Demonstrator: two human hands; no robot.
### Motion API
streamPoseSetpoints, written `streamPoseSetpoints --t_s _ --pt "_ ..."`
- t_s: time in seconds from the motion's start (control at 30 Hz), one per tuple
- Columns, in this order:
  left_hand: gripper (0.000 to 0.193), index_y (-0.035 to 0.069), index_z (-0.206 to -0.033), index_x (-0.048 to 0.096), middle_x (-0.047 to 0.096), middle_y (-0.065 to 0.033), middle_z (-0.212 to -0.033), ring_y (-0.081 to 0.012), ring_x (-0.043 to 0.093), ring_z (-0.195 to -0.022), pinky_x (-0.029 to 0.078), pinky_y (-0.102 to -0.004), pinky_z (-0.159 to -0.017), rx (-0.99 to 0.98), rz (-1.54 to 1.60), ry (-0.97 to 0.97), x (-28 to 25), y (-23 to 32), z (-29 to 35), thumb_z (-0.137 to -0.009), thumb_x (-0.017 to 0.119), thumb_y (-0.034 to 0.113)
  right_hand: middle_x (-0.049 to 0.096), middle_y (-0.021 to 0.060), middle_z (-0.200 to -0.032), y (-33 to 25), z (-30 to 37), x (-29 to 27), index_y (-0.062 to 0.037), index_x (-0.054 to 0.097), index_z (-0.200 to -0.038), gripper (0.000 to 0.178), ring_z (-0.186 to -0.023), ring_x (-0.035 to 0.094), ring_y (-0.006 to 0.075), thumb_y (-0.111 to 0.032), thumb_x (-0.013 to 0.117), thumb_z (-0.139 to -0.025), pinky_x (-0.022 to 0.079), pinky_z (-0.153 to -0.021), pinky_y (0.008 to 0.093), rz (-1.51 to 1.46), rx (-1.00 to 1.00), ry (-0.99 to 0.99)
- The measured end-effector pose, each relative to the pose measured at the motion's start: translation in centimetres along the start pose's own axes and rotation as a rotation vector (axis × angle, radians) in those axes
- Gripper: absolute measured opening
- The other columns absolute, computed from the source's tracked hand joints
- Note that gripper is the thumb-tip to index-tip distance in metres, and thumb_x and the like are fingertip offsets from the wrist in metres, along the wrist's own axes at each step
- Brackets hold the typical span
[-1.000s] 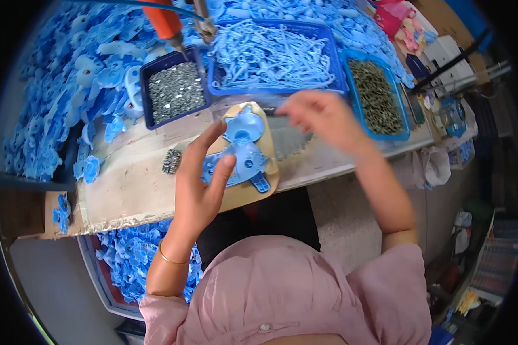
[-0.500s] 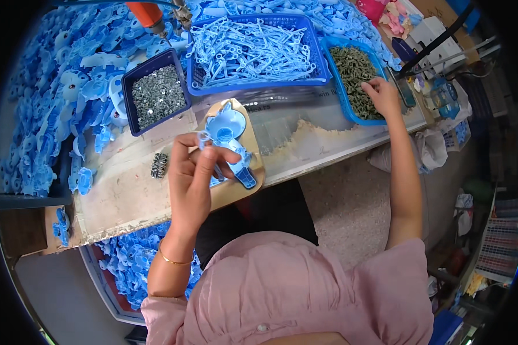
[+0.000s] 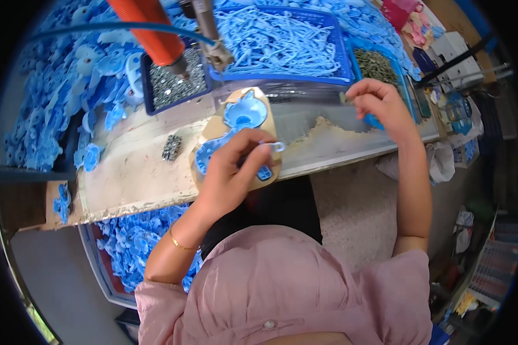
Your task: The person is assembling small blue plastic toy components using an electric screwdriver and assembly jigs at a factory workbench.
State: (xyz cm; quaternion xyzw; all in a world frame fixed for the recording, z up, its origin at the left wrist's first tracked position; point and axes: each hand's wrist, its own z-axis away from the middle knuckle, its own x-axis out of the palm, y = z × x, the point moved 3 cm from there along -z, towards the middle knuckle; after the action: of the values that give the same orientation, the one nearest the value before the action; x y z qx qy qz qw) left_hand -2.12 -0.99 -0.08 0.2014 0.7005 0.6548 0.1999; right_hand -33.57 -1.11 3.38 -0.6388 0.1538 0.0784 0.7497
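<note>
My left hand [image 3: 230, 172] is closed over a tan wooden board, pinching a light-blue plastic rod with a ring end [image 3: 278, 146]. On the board [image 3: 265, 95] lie light-blue toy shell parts [image 3: 246, 112], partly hidden under that hand. To the right, my right hand [image 3: 385, 109] is raised beside a bright-blue tray [image 3: 410, 95] of small dull-green pieces [image 3: 375, 64]. A small dull-green piece [image 3: 345, 98], blurred, sits between its thumb and fingers.
An orange power screwdriver [image 3: 155, 31] hangs over a dark-blue bin [image 3: 149, 98] of screws. Behind the board stands a blue basket [image 3: 342, 54] full of light-blue rods. A small screw heap [image 3: 171, 148] lies left of the board. Blue shells [image 3: 34, 123] pile up at left.
My right hand has lifted out of the tray and moved left with a small dull-green piece. My left hand has moved right over the board, still holding the rod. The view has shifted.
</note>
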Motion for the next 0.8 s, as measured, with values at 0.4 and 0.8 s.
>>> streamPoseSetpoints --t_s 0.4,0.8 --pt "0.019 0.001 -0.108 0.051 0.064 -0.0047 -0.089 -0.0073 0.062 -0.085 0.049 -0.0243 -0.077 0.027 -0.223 -0.041 0.2 0.5 -0.9 -0.098 0.065 0.01 0.066 0.0027 -0.08 -5.1 1.9 10.4 0.0024 0.071 -0.099 0.014 -0.065 0.06 0.0073 -0.001 0.061 -0.088 0.048 -0.06 0.0239 0.048 -0.019 -0.446" --pt "0.017 -0.001 -0.107 0.063 0.068 -0.0085 -0.088 -0.0111 0.066 -0.079 0.052 -0.0267 -0.07 0.087 -0.336 -0.143 -0.6 0.5 -0.3 -0.097 0.067 0.013 0.066 0.0024 -0.078 -4.9 1.3 11.1 0.0016 0.073 -0.097 0.013 -0.064 0.059 0.0087 -0.001 0.064 -0.087 0.048 -0.059 0.0236 -0.039 0.088 -0.665"
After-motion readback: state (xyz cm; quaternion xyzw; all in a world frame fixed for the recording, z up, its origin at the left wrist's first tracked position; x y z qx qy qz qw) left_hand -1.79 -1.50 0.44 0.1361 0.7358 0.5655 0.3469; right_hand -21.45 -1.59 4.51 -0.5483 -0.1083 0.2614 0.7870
